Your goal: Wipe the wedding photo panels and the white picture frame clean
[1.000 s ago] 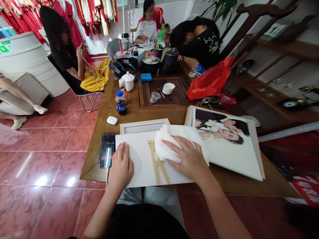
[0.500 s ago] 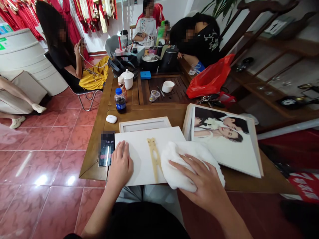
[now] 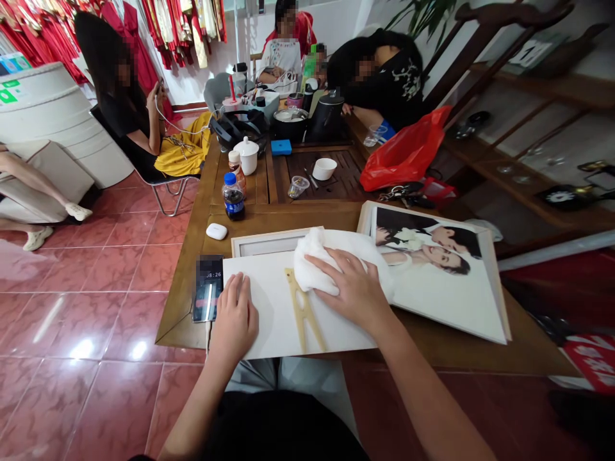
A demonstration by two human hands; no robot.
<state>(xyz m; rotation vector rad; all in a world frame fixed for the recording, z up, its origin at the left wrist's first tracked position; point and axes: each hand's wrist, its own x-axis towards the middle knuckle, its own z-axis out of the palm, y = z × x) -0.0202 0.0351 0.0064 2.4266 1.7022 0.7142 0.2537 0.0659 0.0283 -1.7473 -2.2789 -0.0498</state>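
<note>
My left hand (image 3: 235,318) lies flat near the left edge of a white board (image 3: 269,314), its fingers stretched forward. A fluffy white cloth (image 3: 313,261) is bunched under my right hand (image 3: 354,289), whose spread fingers grip it over the board's far right part. Between the hands, a flat pale yellow forked shape (image 3: 301,307) lies on the board, its two prongs toward me. Behind the board a light-framed panel (image 3: 269,243) is partly covered. To the right lies a large couple's photo print (image 3: 432,282), on top of other boards, with the cloth overlapping its left side.
A phone (image 3: 207,298) with a cable lies left of the board. Beyond are an earbud case (image 3: 216,231), a cola bottle (image 3: 233,197), a lidded white cup (image 3: 246,155), a small bowl (image 3: 325,169) and a red plastic bag (image 3: 406,153). Several people sit around the wooden table (image 3: 182,307).
My right hand has moved the white cloth away from me and slightly left, uncovering more of the forked shape and the board's near right part. My left hand stays in place on the board.
</note>
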